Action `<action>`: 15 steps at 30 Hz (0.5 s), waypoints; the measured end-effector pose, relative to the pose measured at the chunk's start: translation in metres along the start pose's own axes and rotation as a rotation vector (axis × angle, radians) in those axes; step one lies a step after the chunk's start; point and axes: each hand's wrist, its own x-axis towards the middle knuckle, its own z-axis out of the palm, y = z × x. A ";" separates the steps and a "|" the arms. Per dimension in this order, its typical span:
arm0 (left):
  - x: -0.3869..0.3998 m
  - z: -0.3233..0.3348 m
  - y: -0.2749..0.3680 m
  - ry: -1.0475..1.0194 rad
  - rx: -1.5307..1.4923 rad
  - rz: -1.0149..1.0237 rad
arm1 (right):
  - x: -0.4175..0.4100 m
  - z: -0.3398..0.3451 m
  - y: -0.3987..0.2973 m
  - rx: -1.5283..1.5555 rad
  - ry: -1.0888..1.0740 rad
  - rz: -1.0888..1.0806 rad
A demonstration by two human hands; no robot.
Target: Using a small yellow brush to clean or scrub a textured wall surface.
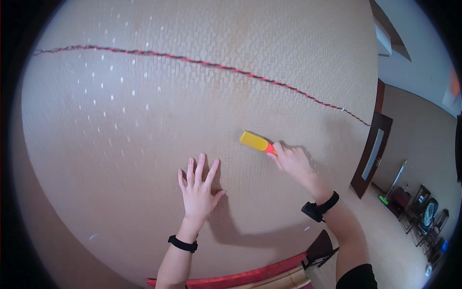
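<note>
A patterned beige wall (151,202) fills most of the view. My right hand (290,159) is closed around the red handle of a yellow-backed brush (254,141), whose bristled side faces the wall. Lower and to the left, my left hand (198,186) lies against the wall with its fingers spread and nothing in it. Above both hands, a twisted red-and-black cord (216,65) runs across the wall, sloping down to the right. Each wrist wears a black band, the right one with a small black device on it.
A red-edged bench or sofa (245,272) stands at the wall's foot, beside a dark chair (320,245). At the right are a dark door (371,155) with a glass panel, a green-headed mop or broom (383,199) and several folding chairs (422,213).
</note>
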 end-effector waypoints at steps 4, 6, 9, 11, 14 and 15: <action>0.000 0.006 -0.004 0.020 -0.005 0.020 | 0.007 -0.018 0.014 -0.055 -0.013 0.024; 0.000 0.006 -0.002 0.008 -0.008 0.012 | 0.022 -0.022 0.035 -0.001 0.008 0.107; 0.000 0.005 0.002 0.016 -0.006 0.004 | 0.028 -0.029 0.038 0.017 -0.017 0.155; -0.001 0.006 0.002 0.029 -0.008 -0.003 | 0.022 -0.023 0.026 -0.018 -0.075 0.114; -0.004 0.005 0.000 0.018 0.022 -0.031 | -0.001 0.002 0.000 -0.070 -0.314 -0.075; -0.003 0.004 0.001 0.024 0.022 -0.010 | -0.010 0.008 -0.003 -0.049 -0.303 -0.214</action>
